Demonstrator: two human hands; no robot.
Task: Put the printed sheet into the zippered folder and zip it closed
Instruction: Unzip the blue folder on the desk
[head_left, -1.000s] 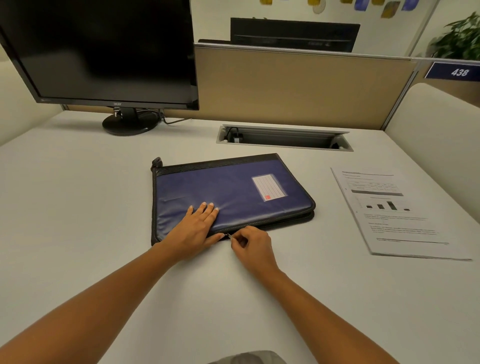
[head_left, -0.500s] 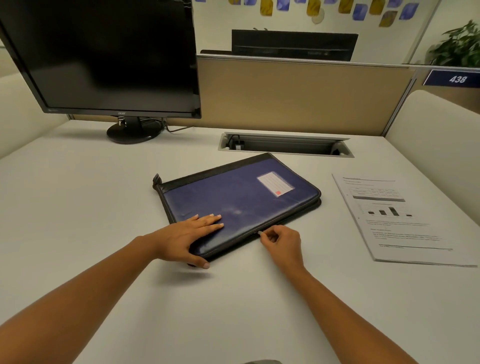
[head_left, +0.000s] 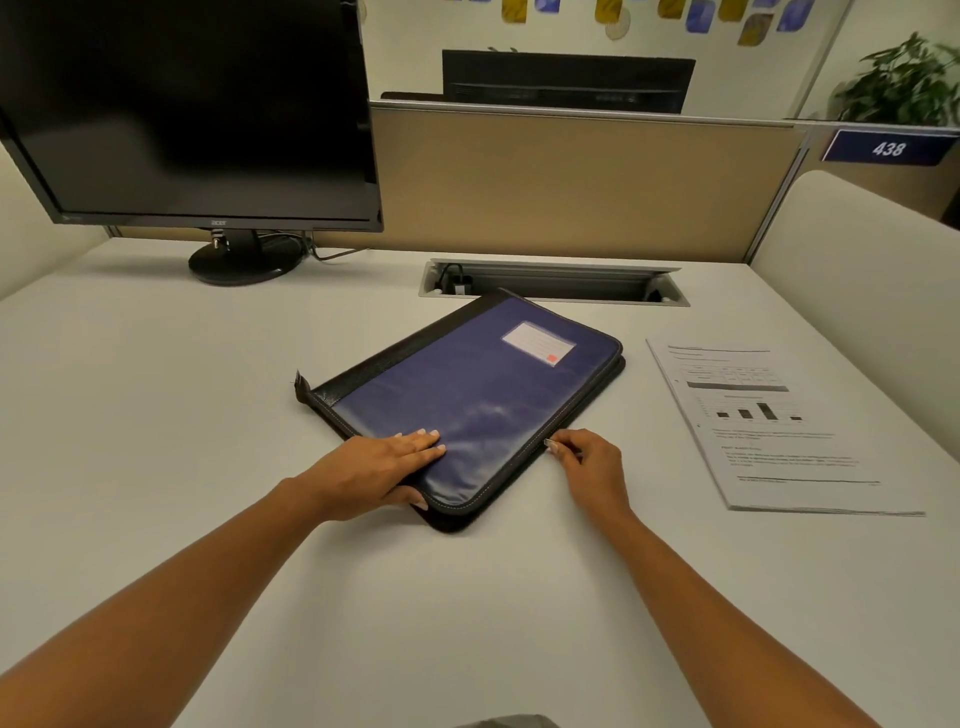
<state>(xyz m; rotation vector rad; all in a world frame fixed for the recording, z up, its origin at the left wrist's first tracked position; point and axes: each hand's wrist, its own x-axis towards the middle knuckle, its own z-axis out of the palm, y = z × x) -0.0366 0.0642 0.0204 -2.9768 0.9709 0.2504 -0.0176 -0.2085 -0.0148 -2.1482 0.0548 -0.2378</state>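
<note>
A blue zippered folder (head_left: 467, 395) with black trim lies flat and turned at an angle in the middle of the white desk. My left hand (head_left: 382, 465) grips its near-left corner, fingers on top and thumb under the edge. My right hand (head_left: 592, 465) pinches the small metal zipper pull (head_left: 549, 443) on the folder's near-right edge. The printed sheet (head_left: 774, 426), with a table and a bar chart, lies flat on the desk to the right of the folder, apart from both hands.
A black monitor (head_left: 192, 114) on a round stand stands at the back left. A metal cable tray (head_left: 550, 283) is sunk into the desk just behind the folder. Beige partitions close the back and right sides.
The folder has turned counter-clockwise, its far corner swinging toward the cable tray. My right hand has slid the zipper pull rightward along the near edge. My left hand shifted to the near-left corner.
</note>
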